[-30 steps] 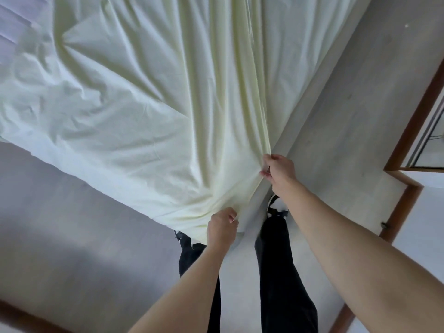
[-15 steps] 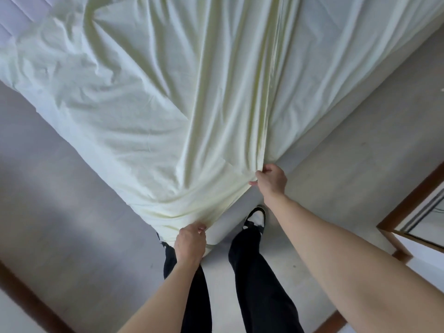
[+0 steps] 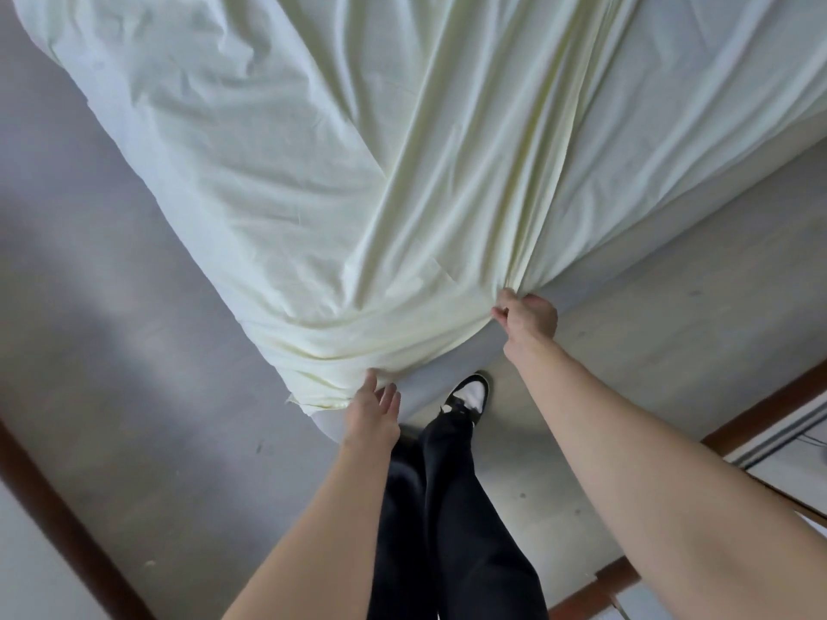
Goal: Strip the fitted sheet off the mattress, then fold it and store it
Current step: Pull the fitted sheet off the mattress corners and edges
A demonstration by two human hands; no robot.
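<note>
Lengthwise, sheet (image 3: 358, 181) toward hands

Lighting was soft, even daylight without glare; faint shadows lay in the sheet (image 3: 358, 181) folds; wide-angle bending showed at edges, near-left floor (image 3: 112, 328) blurred.

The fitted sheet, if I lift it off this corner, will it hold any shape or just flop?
Probably flop: the fitted sheet bunches into soft folds where the right hand grips it. It likely feels light, since a pinch pulls long creases.
</note>
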